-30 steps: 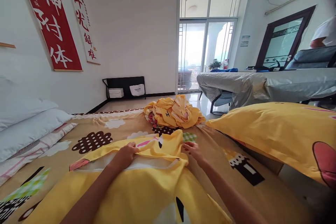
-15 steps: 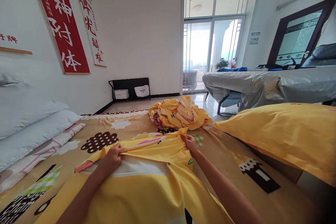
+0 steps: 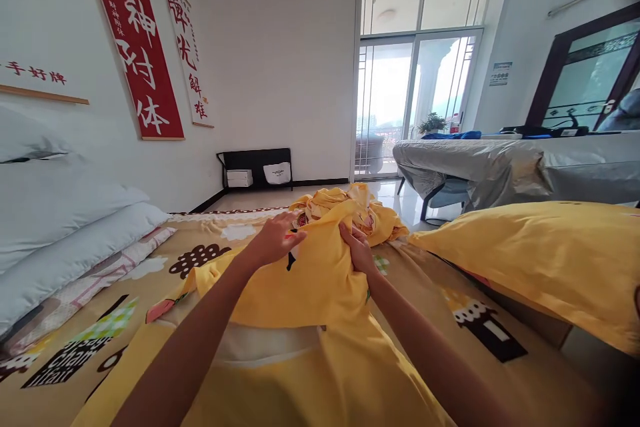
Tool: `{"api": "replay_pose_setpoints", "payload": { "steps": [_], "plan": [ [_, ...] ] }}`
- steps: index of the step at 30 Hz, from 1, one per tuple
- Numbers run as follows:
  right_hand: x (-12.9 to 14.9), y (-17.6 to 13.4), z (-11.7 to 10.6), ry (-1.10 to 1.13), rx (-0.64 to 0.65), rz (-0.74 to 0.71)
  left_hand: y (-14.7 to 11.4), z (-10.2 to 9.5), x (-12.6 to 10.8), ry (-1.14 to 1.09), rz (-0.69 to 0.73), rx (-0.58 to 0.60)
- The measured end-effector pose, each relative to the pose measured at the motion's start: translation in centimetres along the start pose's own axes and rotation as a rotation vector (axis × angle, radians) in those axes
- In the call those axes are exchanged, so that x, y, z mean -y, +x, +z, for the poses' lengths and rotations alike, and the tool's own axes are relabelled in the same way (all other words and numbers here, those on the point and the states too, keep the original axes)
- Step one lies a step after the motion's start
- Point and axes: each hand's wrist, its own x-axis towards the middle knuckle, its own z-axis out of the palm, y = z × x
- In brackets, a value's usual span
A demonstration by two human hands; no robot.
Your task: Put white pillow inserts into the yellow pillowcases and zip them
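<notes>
A yellow pillowcase (image 3: 295, 287) with a black print lies across the bed in front of me, its far part raised. White material (image 3: 265, 345) shows in its opening; whether that is a pillow I cannot tell. My right hand (image 3: 357, 248) pinches the raised cloth at its right side, thumb on the near face. My left hand (image 3: 275, 239) is at the cloth's upper left, its thumb and fingers apart. Its fingertips overlap the cloth's edge, with no clear grip. A pink-trimmed corner (image 3: 163, 309) of the case rests on the bed at left.
A crumpled heap of yellow fabric (image 3: 387, 220) lies just beyond my hands. At right is a plump yellow pillow (image 3: 540, 247); white pillows (image 3: 85, 207) are stacked at left. The patterned bedsheet (image 3: 425, 320) spreads beneath. Farther off stands a covered table (image 3: 475, 160).
My left hand has loosened its pinch and moved forward and right. The right hand has risen a little, lifting the pillowcase's far part. The view has turned slightly left.
</notes>
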Motion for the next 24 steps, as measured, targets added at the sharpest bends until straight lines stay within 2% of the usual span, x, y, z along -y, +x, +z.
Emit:
{"api": "replay_pose_setpoints", "payload": {
  "steps": [3,6,11,16,20,22,24],
  "plan": [
    [1.5,-0.8,-0.4,0.060,-0.008,0.027,2.6,3.3,0.6,-0.120,-0.024,0.125],
    [2.5,-1.6,-1.4,0.052,-0.016,0.036,2.9,4.5,1.0,-0.187,-0.043,0.100],
    [2.8,-2.6,-1.8,-0.001,0.010,0.027,1.4,2.8,1.9,-0.229,-0.105,0.097],
    [2.4,-2.6,-0.6,-0.054,0.054,0.004,0.8,1.2,2.6,-0.042,-0.189,0.061],
    [2.1,-2.5,0.1,-0.119,0.054,-0.045,0.9,1.6,0.4,0.110,-0.149,-0.148],
    [2.0,-2.5,0.4,-0.128,0.046,-0.061,0.8,2.4,-1.6,0.125,-0.051,-0.228],
    [2.1,-2.7,0.6,-0.135,0.042,-0.087,0.7,3.4,-3.5,0.110,0.066,-0.243]
  ]
}}
